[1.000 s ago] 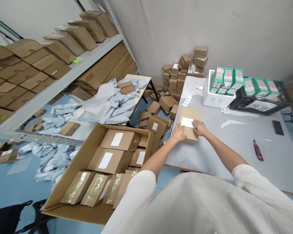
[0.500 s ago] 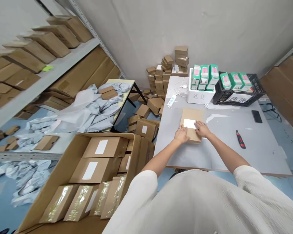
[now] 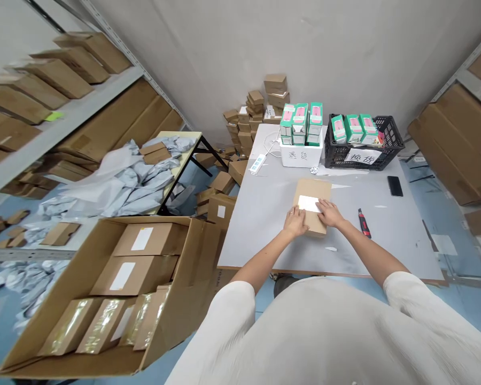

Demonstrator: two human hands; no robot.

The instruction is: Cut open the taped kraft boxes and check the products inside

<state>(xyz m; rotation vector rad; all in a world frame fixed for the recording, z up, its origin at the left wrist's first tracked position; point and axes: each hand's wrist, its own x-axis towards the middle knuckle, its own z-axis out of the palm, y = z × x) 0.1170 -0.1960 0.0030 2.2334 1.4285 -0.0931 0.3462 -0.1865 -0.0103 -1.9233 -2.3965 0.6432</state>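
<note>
A flat brown cardboard box (image 3: 313, 189) lies on the grey table, with a white label (image 3: 308, 203) on its top. My left hand (image 3: 295, 221) grips the box at its left edge, fingers over the top beside the label. On the right side, my right hand (image 3: 329, 213) is closed on the box too, its fingertips at the label's right end. A red and black utility knife (image 3: 364, 223) lies on the table to the right of my right hand.
Behind the box stand a white bin (image 3: 302, 156) and a black crate (image 3: 347, 158), both with green-and-pink boxes. A phone (image 3: 395, 186) and a power strip (image 3: 257, 164) lie on the table (image 3: 248, 235). To the left stands a large open carton (image 3: 192, 267) of packed boxes.
My hands and the cardboard box have shifted right over the table, partly covering a white scrap behind it. The view has turned to the right.
</note>
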